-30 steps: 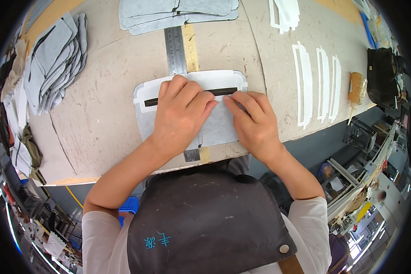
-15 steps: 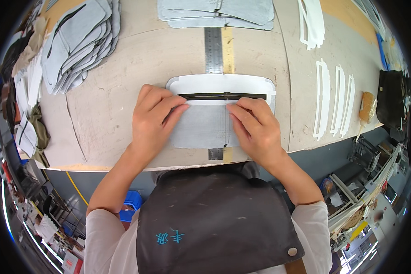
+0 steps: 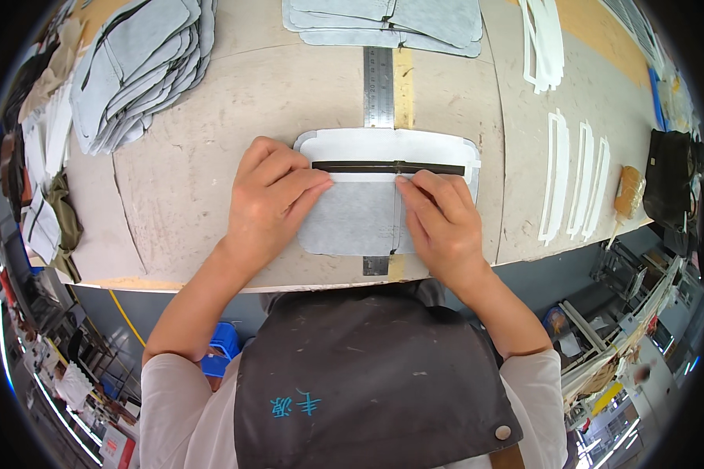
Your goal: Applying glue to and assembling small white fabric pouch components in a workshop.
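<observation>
A grey panel with rounded upper corners [image 3: 352, 223] lies flat on the table in front of me. A white band covers its upper part, and a long dark slot [image 3: 360, 166] runs across it, edged by a narrow white strip frame [image 3: 364, 178]. At the slot's left end, my left hand [image 3: 278, 195] pinches the frame's lower edge between thumb and fingers. My right hand [image 3: 446, 215] is closed likewise on that edge, near the panel's vertical seam. The fingertips hide parts of the strip. Beneath the panel runs a metal ruler [image 3: 378, 86], visible above and below it.
Stacks of grey panels lie at the far left [image 3: 145, 70] and far middle [image 3: 438, 27]. To the right are loose white strip frames [image 3: 555, 176], a bundle of white frames [image 3: 544, 47] and a tan bottle with a thin nozzle [image 3: 628, 191]. The table's front edge [image 3: 281, 288] runs before me.
The whole view has shifted slightly, so the table things appear a little further right. Both hands stay at nearly the same spots on the strip frame.
</observation>
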### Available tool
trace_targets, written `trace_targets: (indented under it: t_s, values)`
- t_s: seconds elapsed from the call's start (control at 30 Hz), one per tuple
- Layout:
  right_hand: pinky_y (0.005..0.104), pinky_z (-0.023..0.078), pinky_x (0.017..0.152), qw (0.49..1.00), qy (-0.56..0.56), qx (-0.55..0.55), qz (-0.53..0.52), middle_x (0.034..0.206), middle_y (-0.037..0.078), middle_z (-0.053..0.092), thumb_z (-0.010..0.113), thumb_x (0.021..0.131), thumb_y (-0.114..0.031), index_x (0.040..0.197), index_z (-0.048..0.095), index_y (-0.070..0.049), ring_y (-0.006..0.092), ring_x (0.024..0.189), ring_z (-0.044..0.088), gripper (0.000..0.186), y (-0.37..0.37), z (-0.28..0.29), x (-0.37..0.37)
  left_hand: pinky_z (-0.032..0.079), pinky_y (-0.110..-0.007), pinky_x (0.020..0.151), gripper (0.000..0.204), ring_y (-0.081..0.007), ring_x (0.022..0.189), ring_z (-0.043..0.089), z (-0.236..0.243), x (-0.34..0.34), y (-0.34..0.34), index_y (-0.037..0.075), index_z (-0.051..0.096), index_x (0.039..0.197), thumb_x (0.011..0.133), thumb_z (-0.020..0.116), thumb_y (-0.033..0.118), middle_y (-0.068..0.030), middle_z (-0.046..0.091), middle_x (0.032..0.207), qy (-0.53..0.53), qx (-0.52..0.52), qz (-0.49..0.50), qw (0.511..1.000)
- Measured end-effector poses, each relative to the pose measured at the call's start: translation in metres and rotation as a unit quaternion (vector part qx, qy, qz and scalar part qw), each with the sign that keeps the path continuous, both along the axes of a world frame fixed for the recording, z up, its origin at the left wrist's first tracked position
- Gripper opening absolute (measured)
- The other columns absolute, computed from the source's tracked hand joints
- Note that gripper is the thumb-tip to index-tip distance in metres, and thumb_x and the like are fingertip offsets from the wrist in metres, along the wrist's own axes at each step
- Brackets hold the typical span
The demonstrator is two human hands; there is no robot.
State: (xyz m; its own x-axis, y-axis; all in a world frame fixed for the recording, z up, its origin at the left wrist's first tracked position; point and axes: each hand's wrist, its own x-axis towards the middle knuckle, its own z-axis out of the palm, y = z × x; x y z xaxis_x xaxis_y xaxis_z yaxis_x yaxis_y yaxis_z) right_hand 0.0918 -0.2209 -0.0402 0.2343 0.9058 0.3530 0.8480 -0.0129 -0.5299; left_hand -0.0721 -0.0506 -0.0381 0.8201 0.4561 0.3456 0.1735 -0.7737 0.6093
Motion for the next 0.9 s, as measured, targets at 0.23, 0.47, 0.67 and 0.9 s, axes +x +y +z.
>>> trace_targets:
  t_s: [0.23, 0.47, 0.67, 0.9]
  values:
    - [0.0337, 0.05, 0.078, 0.997, -0.068, -0.037, 0.009, 0.111, 0.012, 0.055, 0.064, 0.069, 0.004, 0.106, 0.064, 0.006, 0.0266, 0.095, 0.056, 0.037, -0.005, 0.0, -0.003, 0.048, -0.035, 0.072, 0.026, -0.0262, 0.087, 0.056, 0.009, 0.005, -0.01, 0.004, 0.068, 0.095, 0.069, 0.072, 0.001, -0.0083, 0.061, 0.1, 0.039, -0.021, -0.014, 0.999]
    - [0.0356, 0.046, 0.089, 0.995, -0.056, -0.081, 0.023, 0.12, 0.008, 0.057, 0.064, 0.072, 0.0, 0.113, 0.063, 0.001, 0.0236, 0.107, 0.056, 0.041, -0.022, 0.007, 0.01, 0.049, -0.037, 0.089, 0.034, -0.0262, 0.113, 0.058, 0.002, 0.001, -0.031, 0.0, 0.065, 0.11, 0.076, 0.065, 0.003, -0.0118, 0.061, 0.125, 0.074, 0.115, -0.138, 0.981]
    - [0.036, 0.044, 0.097, 0.989, -0.066, -0.131, 0.025, 0.129, 0.007, 0.059, 0.065, 0.079, -0.002, 0.119, 0.062, -0.002, 0.0244, 0.12, 0.054, 0.041, -0.048, 0.019, 0.034, 0.048, -0.037, 0.092, 0.033, -0.0254, 0.115, 0.059, 0.008, -0.031, -0.026, 0.001, 0.066, 0.108, 0.076, 0.067, 0.001, -0.0106, 0.063, 0.123, 0.12, 0.139, -0.072, 0.98]
    - [0.0374, 0.044, 0.099, 0.987, 0.124, -0.101, -0.005, 0.12, 0.007, 0.064, 0.062, 0.078, 0.004, 0.114, 0.066, -0.003, 0.0253, 0.116, 0.058, 0.036, -0.049, 0.018, 0.046, 0.048, -0.036, 0.088, 0.025, -0.0239, 0.109, 0.063, 0.016, -0.025, -0.007, 0.004, 0.07, 0.099, 0.074, 0.069, -0.002, -0.0099, 0.069, 0.11, 0.096, -0.029, -0.048, 0.994]
